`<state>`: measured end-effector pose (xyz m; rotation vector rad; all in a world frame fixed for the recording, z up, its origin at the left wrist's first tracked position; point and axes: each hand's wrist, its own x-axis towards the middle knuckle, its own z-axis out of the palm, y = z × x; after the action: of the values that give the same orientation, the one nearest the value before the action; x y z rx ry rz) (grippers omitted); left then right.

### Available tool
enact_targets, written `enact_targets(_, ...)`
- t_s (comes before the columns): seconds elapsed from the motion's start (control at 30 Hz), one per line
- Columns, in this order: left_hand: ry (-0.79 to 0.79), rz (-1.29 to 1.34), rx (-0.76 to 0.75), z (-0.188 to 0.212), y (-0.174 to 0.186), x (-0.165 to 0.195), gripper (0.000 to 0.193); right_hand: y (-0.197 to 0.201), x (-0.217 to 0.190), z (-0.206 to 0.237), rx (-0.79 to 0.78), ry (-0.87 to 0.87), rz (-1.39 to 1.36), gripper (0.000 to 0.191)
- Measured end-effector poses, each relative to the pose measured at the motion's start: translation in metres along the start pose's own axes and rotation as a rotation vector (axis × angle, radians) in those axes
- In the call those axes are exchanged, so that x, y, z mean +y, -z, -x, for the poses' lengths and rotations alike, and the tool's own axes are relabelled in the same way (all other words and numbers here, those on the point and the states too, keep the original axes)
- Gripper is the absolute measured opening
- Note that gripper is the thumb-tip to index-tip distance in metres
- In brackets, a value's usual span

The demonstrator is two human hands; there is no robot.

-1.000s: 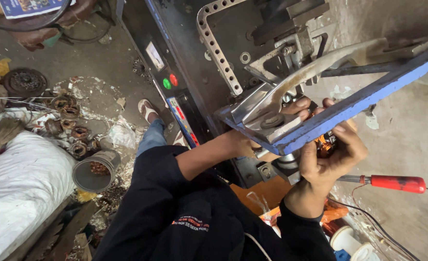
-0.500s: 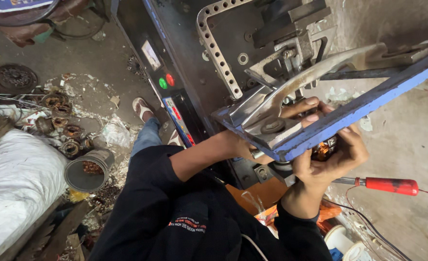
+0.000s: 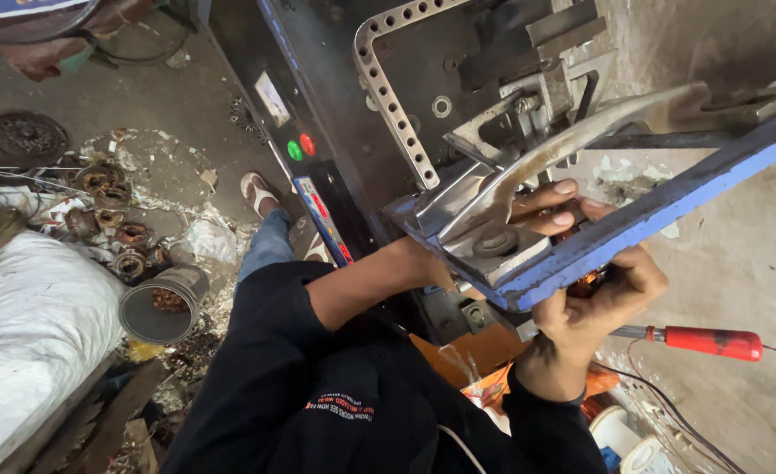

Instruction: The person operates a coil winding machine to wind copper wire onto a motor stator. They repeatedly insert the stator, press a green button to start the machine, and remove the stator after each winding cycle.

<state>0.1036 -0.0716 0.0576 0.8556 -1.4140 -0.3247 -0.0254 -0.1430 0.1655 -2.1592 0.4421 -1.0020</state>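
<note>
Barely shifted, our hands stay under the blue steel bar (image 3: 668,206).
Left hand (image 3: 541,211) and right hand (image 3: 598,303) grip a copper-wound part (image 3: 591,279); red-handled screwdriver (image 3: 712,342) at three o'clock.

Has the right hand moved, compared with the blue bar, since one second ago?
No. The right hand stays cupped under the blue bar, at the same spot beside the red-handled screwdriver.
</note>
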Motion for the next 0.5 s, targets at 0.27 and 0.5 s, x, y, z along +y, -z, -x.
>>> enact_targets(0.27,0.11,0.245,-0.004,0.0,-0.006,-0.006,0.052,0.001,-0.014,-0.003,-0.025,-0.167,0.013,0.064)
enact_targets(0.5,0.163,0.194,-0.068,-0.003,-0.011,-0.014,0.056,-0.02,-0.01,-0.003,-0.023,0.026,-0.117,0.049)
